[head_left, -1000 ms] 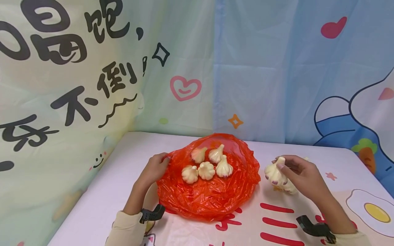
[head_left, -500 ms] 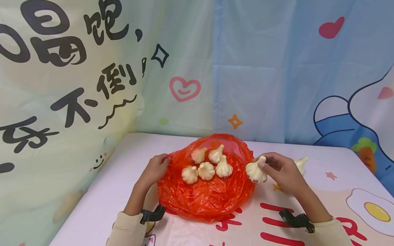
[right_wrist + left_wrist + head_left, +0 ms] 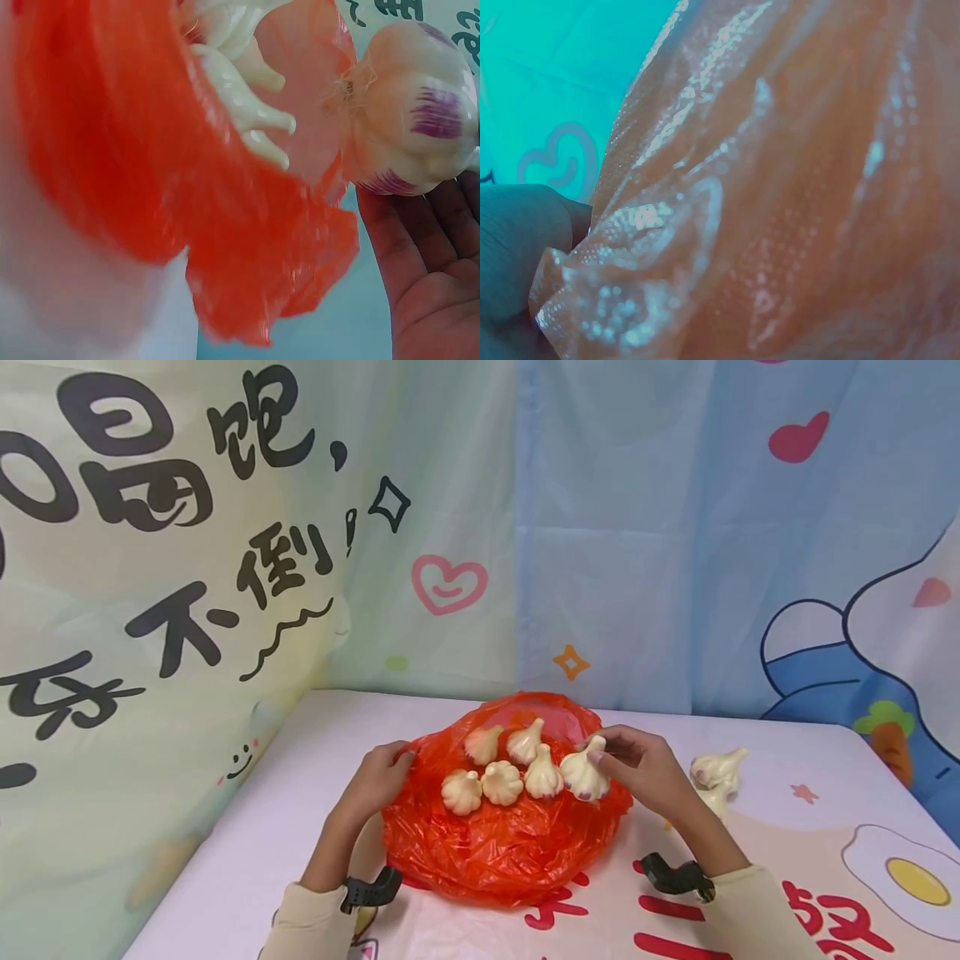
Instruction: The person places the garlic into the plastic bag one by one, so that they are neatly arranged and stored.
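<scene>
A red plastic bag (image 3: 480,852) lies spread wide at its mouth on the table, with several garlic bulbs (image 3: 502,782) sitting in it. My left hand (image 3: 380,779) pinches the bag's left rim between thumb and fingers; the left wrist view shows the crinkled film (image 3: 765,210) close up beside the thumb. Over the right part of the bag, my right hand (image 3: 643,768) holds another garlic bulb (image 3: 584,774) by its stem end. In the right wrist view this bulb (image 3: 412,112), purple-streaked with a rooty base, is above the palm and next to the bag's rim.
To the right of the right forearm, a garlic bulb (image 3: 716,769) rests on the table, with another partly hidden behind the arm. The printed tablecloth (image 3: 795,752) reaches back to a patterned curtain (image 3: 607,568).
My right hand has carried its garlic bulb leftward, from above the right side of the table to over the bag. The left hand keeps its grip on the rim.
</scene>
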Available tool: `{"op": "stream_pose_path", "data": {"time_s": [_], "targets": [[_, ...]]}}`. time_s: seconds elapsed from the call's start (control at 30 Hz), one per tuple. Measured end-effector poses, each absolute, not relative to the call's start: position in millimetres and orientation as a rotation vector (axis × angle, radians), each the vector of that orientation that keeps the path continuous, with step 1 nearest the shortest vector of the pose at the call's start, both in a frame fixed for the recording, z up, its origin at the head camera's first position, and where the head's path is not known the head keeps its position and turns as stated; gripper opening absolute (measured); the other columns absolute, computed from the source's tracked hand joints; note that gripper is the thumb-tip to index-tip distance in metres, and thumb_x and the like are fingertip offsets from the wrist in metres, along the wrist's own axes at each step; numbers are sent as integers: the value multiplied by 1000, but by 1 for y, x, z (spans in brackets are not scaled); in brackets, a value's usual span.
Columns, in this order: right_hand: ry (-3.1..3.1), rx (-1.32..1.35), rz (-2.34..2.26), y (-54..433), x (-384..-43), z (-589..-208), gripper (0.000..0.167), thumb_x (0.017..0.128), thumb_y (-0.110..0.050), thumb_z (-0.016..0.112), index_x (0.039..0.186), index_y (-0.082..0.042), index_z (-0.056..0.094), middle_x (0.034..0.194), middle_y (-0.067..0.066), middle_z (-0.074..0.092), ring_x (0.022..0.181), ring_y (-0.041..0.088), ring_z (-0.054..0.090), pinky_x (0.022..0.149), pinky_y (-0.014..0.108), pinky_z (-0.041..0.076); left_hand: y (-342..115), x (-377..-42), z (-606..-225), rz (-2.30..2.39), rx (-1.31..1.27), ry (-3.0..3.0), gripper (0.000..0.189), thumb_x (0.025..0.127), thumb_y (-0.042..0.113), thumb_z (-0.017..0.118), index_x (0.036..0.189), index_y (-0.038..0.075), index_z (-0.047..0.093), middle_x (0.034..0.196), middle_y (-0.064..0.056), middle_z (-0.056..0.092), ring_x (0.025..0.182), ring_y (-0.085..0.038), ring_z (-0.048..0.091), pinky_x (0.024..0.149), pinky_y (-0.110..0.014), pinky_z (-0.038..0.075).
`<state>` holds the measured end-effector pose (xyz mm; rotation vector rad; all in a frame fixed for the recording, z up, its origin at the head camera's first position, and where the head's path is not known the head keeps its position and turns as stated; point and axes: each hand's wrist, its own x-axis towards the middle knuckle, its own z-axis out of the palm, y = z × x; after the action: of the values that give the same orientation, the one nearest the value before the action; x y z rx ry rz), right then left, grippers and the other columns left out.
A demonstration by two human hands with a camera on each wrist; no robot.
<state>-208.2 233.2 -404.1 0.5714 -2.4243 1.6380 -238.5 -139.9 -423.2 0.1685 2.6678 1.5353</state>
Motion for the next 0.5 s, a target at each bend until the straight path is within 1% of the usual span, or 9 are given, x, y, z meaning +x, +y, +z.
{"op": "stream_pose_path", "data": {"time_s": [0.17,0.37,0.5], "targets": [[-2445,657,1667,222,-215,-405,21,91,-8,66,109,2,65,99,11,67,87,19,66,77,26,55,-139,-239,-423,1530,178,2682,25,102,20,47,111,7,66,92,-8,66,71,-23,66,64,-33,58],[-2471,665,1689,206,-221,-408,21,91,-9,68,109,2,65,101,13,68,91,26,65,79,27,55,-140,-240,-421,1529,175,2680,25,102,19,47,112,5,66,93,-9,67,71,-22,65,65,-33,58],[-2421,688,1710,196,-225,-413,18,90,-4,68,106,3,66,99,13,68,89,23,66,78,26,55,-140,-241,-423,1520,187,2684,26,102,19,47,114,5,66,95,-9,67,73,-22,65,66,-34,58]]}}
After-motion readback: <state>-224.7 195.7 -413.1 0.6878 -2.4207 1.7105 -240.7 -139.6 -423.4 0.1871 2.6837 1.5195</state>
